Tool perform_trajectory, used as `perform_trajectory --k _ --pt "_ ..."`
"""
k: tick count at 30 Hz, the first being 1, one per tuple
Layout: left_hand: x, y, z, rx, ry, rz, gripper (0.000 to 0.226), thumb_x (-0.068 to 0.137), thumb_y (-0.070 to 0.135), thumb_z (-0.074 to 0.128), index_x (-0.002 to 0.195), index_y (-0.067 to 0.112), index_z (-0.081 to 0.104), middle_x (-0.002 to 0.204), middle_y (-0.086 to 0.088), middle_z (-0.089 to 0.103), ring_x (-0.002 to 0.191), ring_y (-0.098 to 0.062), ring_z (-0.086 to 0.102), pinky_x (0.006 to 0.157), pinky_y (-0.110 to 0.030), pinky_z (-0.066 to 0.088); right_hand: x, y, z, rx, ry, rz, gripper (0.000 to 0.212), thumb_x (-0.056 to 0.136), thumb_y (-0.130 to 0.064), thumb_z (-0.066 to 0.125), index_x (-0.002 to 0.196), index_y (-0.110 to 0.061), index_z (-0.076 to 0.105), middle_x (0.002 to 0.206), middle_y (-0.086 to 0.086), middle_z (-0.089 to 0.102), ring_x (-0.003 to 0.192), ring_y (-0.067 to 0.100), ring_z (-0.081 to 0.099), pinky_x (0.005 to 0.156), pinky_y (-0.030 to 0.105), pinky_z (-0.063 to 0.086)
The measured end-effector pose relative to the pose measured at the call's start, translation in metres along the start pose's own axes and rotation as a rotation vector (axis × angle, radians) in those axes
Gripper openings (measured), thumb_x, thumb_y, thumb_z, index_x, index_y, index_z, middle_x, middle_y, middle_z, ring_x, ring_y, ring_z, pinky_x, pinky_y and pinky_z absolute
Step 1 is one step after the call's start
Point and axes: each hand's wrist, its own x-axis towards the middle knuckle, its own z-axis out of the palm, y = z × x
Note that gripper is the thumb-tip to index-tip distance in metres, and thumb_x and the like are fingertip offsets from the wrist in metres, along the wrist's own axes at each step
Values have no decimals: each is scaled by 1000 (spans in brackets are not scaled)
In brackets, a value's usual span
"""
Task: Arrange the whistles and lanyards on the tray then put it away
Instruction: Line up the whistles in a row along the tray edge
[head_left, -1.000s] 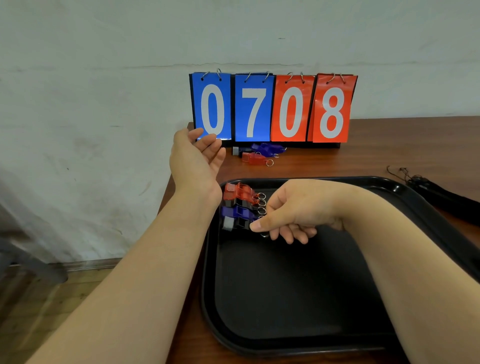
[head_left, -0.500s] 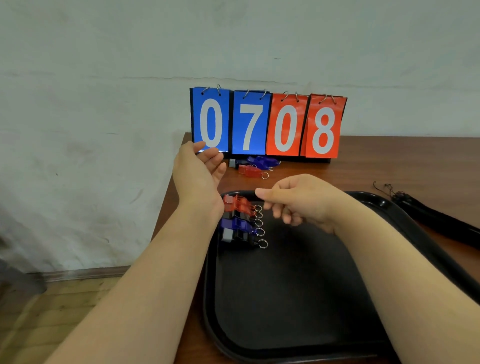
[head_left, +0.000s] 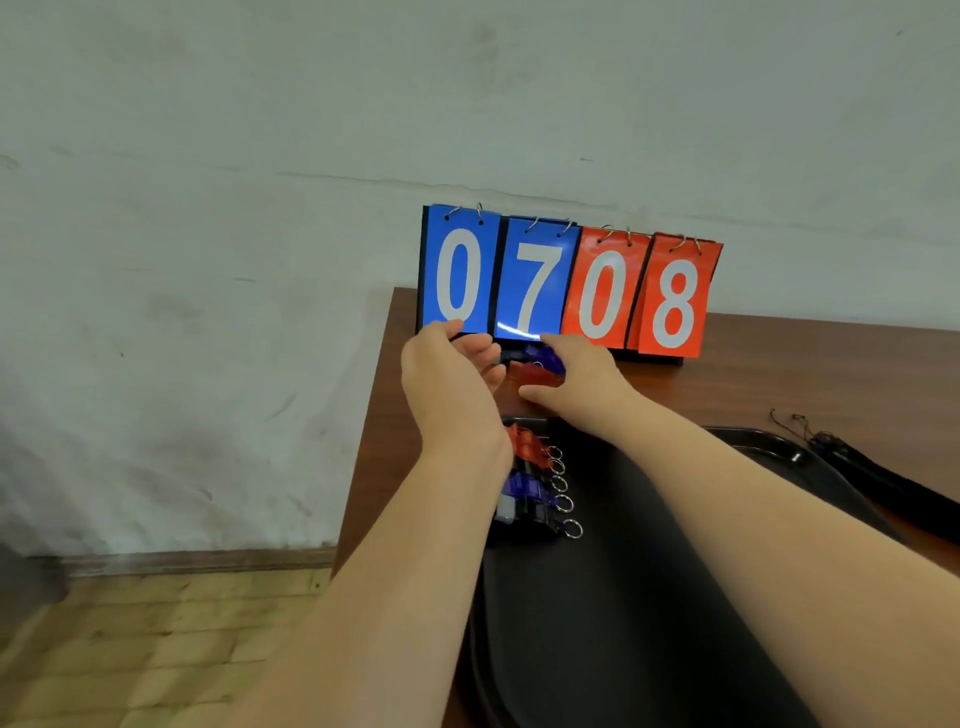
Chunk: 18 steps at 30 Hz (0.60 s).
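The brown tabletop (head_left: 810, 374) stands against a pale wall, and a black tray (head_left: 623, 597) fills its near part. A flip scoreboard (head_left: 566, 286) reading 0708 stands upright at the far edge. Black lanyards (head_left: 883, 478) lie on the wood just beside the tray's right rim. The left hand (head_left: 452, 384) hovers in front of the scoreboard's base, palm turned inward, fingers loosely bent and holding nothing. The right hand (head_left: 576, 379) reaches beside it, thumb and fingers curled round a red whistle (head_left: 535, 375), with a blue whistle (head_left: 545, 356) just behind. A row of whistles (head_left: 530, 483) lies in the tray's far left corner, key rings pointing right.
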Motion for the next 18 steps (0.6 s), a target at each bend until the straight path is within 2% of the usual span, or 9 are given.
perform_trajectory --k 2,5,9,12,15,18 --pt "0 -1 0 8 1 -5 21 95 18 49 108 12 64 68 1 67 61 -11 66 50 -22 51 5 -1 2 -105 -12 -24 75 86 -50 68 149 -23 37 151 3 40 138 28 34 113 47 34" --pt "-1 -2 1 26 -5 -7 22 96 18 48 108 11 64 69 0 67 62 -12 65 51 -23 50 5 -1 -2 -158 20 -48 58 87 -50 67 137 -26 52 139 2 48 130 26 38 108 44 38" --pt "-4 -4 1 63 -4 16 21 96 19 48 108 13 64 71 0 68 63 -11 66 53 -23 51 0 7 -3 -23 51 -50 38 84 -39 74 116 -23 63 120 1 56 115 21 52 96 38 50" --pt "-5 -5 1 85 -4 40 20 96 20 48 107 14 64 68 2 68 61 -9 66 53 -22 51 -6 15 -5 70 35 -47 29 85 -28 75 110 -23 61 119 0 58 112 17 55 85 25 49" --pt "-6 -5 1 106 -10 50 20 97 20 48 107 14 64 64 4 67 57 -7 66 52 -21 51 -9 21 -6 95 32 -64 33 84 -28 76 112 -25 59 121 0 57 112 18 56 85 26 51" --pt "-6 -6 1 120 -21 60 21 97 22 48 107 14 65 62 6 67 57 -5 66 51 -20 51 -9 19 -5 108 18 -70 56 83 -37 76 133 -28 52 130 1 53 119 20 52 97 36 51"
